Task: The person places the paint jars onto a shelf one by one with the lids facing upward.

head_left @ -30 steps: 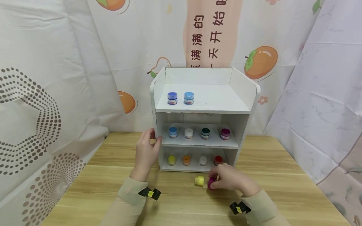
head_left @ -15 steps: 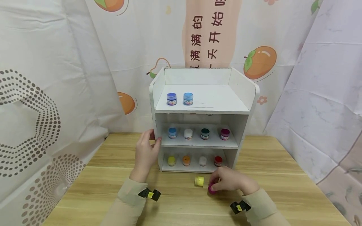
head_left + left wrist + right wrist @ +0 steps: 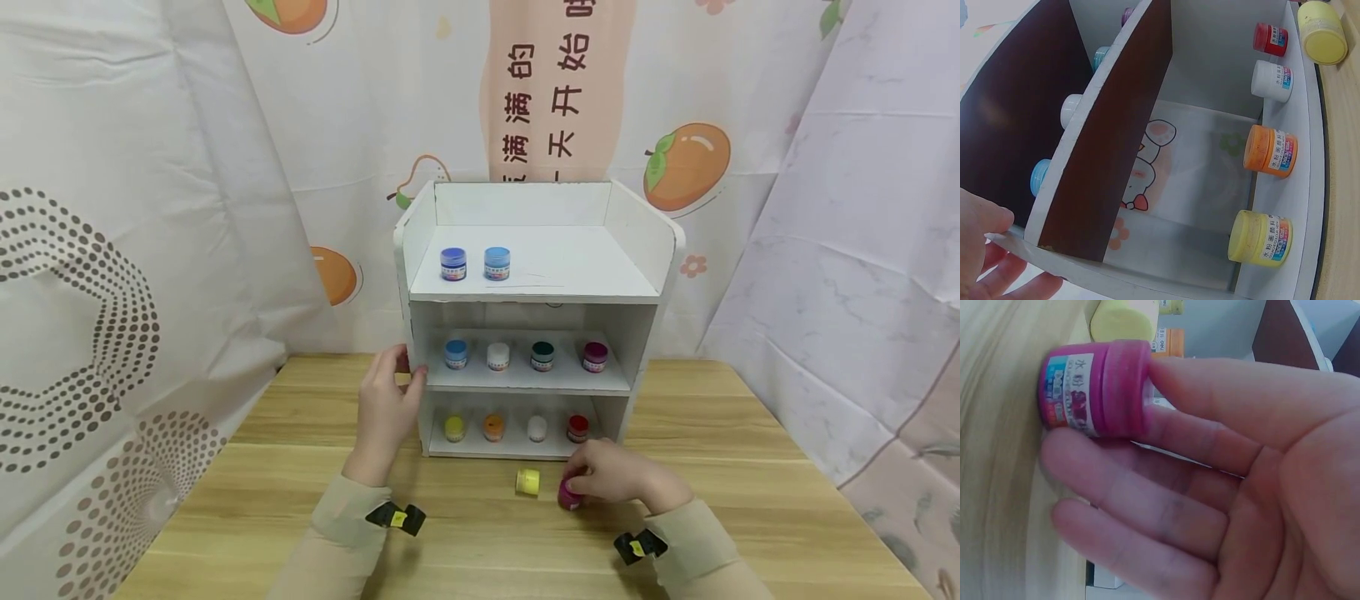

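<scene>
On the table before the shelf, my right hand (image 3: pixel 611 473) pinches a magenta paint jar (image 3: pixel 1079 390) by its lid between thumb and forefinger. The jar is roughly upright, its base at the tabletop; the other fingers reach past it. My left hand (image 3: pixel 386 400) holds the left side panel of the white shelf (image 3: pixel 536 297), thumb inside and fingers outside in the left wrist view. A yellow paint jar (image 3: pixel 528 482) lies on its side left of the magenta one. Along the bottom board stand yellow (image 3: pixel 1260 237), orange (image 3: pixel 1270 150), white (image 3: pixel 1272 81) and red (image 3: pixel 1270 39) jars.
The middle board holds blue (image 3: pixel 456 354), white (image 3: pixel 498 357), dark green (image 3: pixel 542 357) and purple (image 3: pixel 595 357) jars. Two blue jars (image 3: pixel 453 264) stand on the top board's left half. A printed curtain (image 3: pixel 360 125) hangs behind the wooden table (image 3: pixel 480 554).
The magenta jar has turned from lying with its lid toward me to roughly upright, shifting slightly right with my right hand. My left hand has kept its place on the shelf.
</scene>
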Available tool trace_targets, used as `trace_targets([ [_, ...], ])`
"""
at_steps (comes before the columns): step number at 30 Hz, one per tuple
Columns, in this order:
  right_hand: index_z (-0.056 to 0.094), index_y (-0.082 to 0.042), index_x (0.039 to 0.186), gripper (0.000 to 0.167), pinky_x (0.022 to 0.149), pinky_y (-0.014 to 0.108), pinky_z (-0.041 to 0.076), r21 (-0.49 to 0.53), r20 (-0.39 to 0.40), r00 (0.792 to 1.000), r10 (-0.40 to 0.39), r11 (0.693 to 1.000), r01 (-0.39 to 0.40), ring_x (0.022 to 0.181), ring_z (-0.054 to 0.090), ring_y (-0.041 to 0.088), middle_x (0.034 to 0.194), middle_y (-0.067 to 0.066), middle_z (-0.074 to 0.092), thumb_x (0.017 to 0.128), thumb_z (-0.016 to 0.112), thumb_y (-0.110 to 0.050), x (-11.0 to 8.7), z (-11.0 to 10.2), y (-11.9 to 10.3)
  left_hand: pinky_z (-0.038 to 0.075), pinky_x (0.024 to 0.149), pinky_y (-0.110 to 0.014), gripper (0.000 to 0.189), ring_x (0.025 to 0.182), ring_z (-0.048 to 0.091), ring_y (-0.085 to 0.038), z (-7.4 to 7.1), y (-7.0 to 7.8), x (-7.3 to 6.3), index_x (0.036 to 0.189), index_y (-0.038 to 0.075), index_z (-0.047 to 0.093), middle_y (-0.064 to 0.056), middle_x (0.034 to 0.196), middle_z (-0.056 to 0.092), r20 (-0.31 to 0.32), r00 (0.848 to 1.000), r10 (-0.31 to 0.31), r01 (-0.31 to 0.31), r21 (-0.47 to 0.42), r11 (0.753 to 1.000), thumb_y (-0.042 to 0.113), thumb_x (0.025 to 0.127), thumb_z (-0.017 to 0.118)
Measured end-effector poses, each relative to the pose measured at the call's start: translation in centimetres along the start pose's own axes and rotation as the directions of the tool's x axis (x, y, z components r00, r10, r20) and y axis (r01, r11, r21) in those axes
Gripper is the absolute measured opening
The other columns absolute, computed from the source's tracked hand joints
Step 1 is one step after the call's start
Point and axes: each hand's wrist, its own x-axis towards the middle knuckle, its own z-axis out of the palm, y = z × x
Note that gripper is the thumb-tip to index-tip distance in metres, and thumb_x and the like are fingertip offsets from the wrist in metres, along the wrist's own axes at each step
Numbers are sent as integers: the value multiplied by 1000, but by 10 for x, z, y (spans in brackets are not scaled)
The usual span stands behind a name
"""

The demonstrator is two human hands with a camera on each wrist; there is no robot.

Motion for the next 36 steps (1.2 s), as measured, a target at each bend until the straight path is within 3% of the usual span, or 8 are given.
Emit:
trace_targets([
  [3,76,-13,88,9,57,25,49,-27,-10,1000,3,1000,-3,66,55,3,78,-12,64,93,70,-10,-1,-1,0,60,66,-32,33,93,67,-27,0,-1,0,117,-5,62,-14,99,61,-2,1000,3,-3,5,1000,3,89,77],
  [10,78,-6,104,15,74,31,54,-91,-84,996,-34,996,26,84,60,6,97,-3,72,93,69,-13,-9,-13,-9,61,65,-34,33,92,67,-26,1,-2,0,117,-4,62,-13,98,61,-10,1000,23,-23,11,1000,3,89,77],
  [15,75,-5,114,24,71,31,55,-123,-131,988,-83,990,67,82,62,6,107,1,73,91,72,-12,-17,-24,-22,60,65,-33,33,92,67,-26,1,-2,0,117,-4,62,-13,98,61,-15,999,33,-33,12,999,2,89,78],
  [21,74,-7,118,33,77,34,57,-159,-105,991,-78,985,60,90,68,23,117,6,70,85,78,-8,-21,-24,-28,60,65,-32,34,93,67,-27,0,-1,0,118,-5,62,-14,99,62,-7,1000,17,-17,9,1000,2,89,78],
  [26,76,-7,114,32,78,37,58,-170,-54,996,-68,984,58,93,69,27,114,8,71,82,81,-3,-17,-16,-25,60,66,-33,33,93,67,-27,-1,0,0,118,-5,62,-14,99,62,-1,1000,6,-6,13,1000,3,89,78],
  [36,80,-10,105,29,70,29,55,-239,-55,996,-76,969,61,81,63,12,100,-2,73,78,83,1,-8,-3,-22,60,65,-33,34,93,67,-27,-1,0,0,117,-5,62,-14,100,62,-2,1000,7,-7,14,1000,3,89,78],
])
